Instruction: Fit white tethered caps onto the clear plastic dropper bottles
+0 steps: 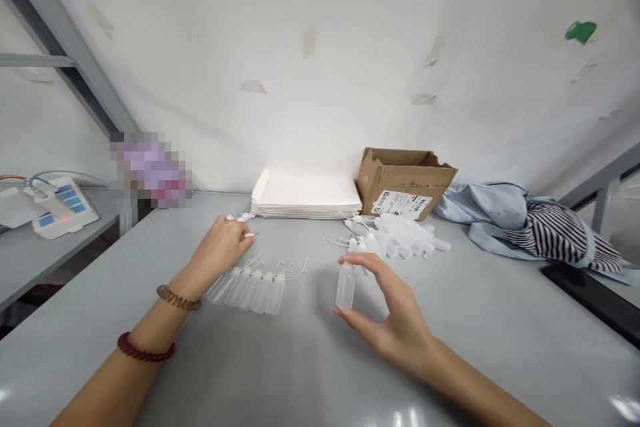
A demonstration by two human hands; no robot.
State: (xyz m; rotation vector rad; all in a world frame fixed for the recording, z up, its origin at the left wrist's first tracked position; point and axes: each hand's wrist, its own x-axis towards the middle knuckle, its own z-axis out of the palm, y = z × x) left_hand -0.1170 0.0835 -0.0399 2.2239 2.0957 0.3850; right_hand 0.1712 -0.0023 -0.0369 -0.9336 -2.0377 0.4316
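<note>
Between the thumb and fingertips of my right hand stands a small translucent squeeze bottle, upright, with no cap on it that I can see. My left hand is pinched shut at the far left of the table, on a small white cap with a thin tip. More small white caps lie just beyond its fingers, partly hidden. Nearer to me, below that hand, several capped bottles lie side by side in a row, their thin white straps pointing away.
A pile of translucent bottles lies beyond my right hand, before an open cardboard box. White padded envelopes are stacked at the wall. At right are a striped cloth bag and a black phone; a power strip sits left.
</note>
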